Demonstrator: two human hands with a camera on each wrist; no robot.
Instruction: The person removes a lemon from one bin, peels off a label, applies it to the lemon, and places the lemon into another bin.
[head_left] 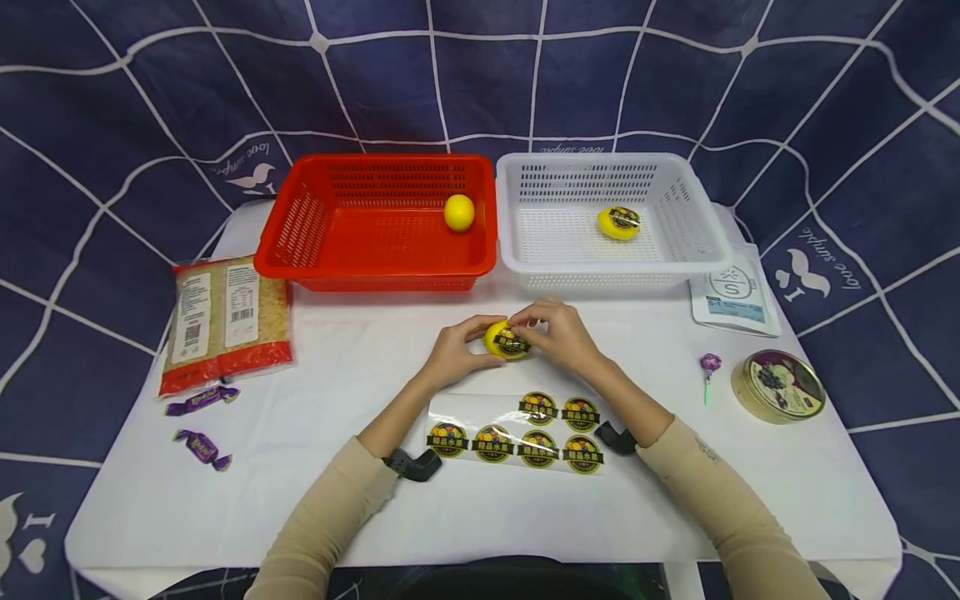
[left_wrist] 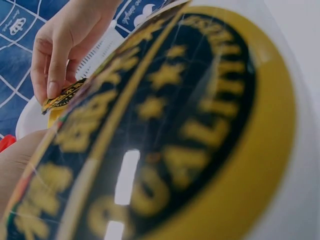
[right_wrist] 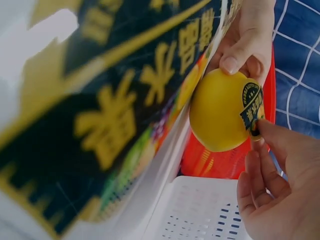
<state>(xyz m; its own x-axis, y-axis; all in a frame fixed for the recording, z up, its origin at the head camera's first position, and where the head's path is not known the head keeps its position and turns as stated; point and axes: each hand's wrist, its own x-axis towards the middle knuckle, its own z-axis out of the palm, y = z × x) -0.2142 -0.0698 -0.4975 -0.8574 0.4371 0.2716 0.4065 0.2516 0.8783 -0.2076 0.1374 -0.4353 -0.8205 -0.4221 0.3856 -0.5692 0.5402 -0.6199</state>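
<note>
Over the middle of the table, my left hand (head_left: 459, 350) grips a yellow lemon (right_wrist: 216, 112) between thumb and fingers. My right hand (head_left: 557, 332) pinches the edge of a black-and-gold round sticker (right_wrist: 253, 107) that lies against the lemon's side. In the left wrist view, the right fingertips and the sticker (left_wrist: 64, 97) show at the upper left, while the lemon is mostly hidden. Just in front of the hands lies a clear sheet of stickers (head_left: 480, 410), with several matching labels on it; it fills much of both wrist views.
A red basket (head_left: 375, 282) holds one plain lemon (head_left: 459, 213); the white basket (head_left: 615, 271) beside it holds a stickered lemon (head_left: 618, 223). To the left are a grain bag (head_left: 228, 321) and two purple candies (head_left: 202, 447). A lollipop (head_left: 709, 363), round tin (head_left: 780, 385) and pouch (head_left: 735, 292) sit right.
</note>
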